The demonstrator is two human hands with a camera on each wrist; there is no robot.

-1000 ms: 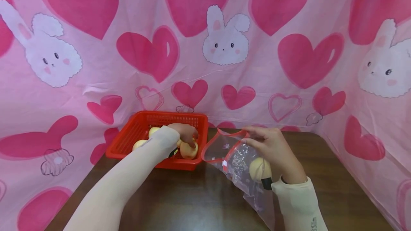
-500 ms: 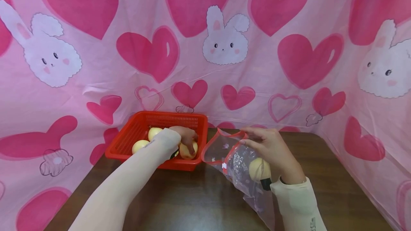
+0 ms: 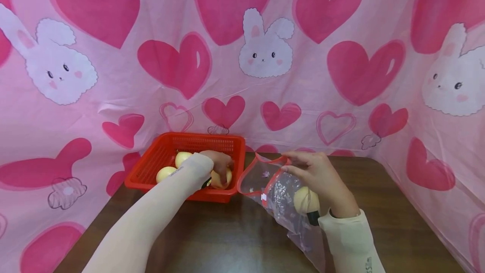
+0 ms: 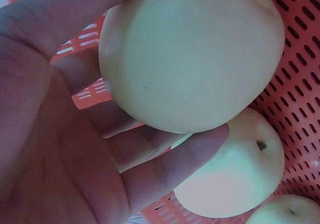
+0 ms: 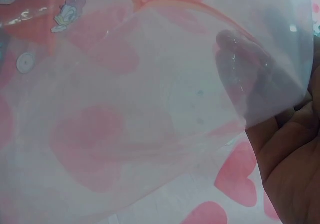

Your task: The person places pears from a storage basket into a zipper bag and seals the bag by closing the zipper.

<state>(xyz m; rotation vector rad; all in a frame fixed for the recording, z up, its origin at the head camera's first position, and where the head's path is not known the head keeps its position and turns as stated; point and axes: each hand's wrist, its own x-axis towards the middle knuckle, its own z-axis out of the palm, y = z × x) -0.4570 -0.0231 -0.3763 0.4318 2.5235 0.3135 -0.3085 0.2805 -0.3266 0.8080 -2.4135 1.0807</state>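
In the head view my left hand (image 3: 221, 162) reaches into the right side of a red plastic basket (image 3: 149, 151). It holds a pale yellow apple (image 4: 195, 59), thumb above and fingers curled beneath, as the left wrist view shows. Below lies another apple (image 4: 235, 169), its stem end showing. My right hand (image 3: 316, 174) pinches the red rim of a clear plastic zip bag (image 3: 284, 197) and keeps its mouth spread toward the basket. One yellow apple (image 3: 306, 199) is inside this bag. Through the see-through film, fingers (image 4: 175, 159) of the left hand are not involved; only the right hand's fingertips (image 5: 232, 49) show.
Two more yellow apples (image 3: 166, 173) lie at the left of my forearm in the basket. The brown wooden table (image 3: 212, 231) carries basket and bag. A pink cloth (image 3: 265, 92) with hearts and rabbits hangs behind and at both sides.
My left hand stays in the basket, its hold on the apple shifting slightly as the apple turns or tilts a little. The right hand and bag have barely moved.
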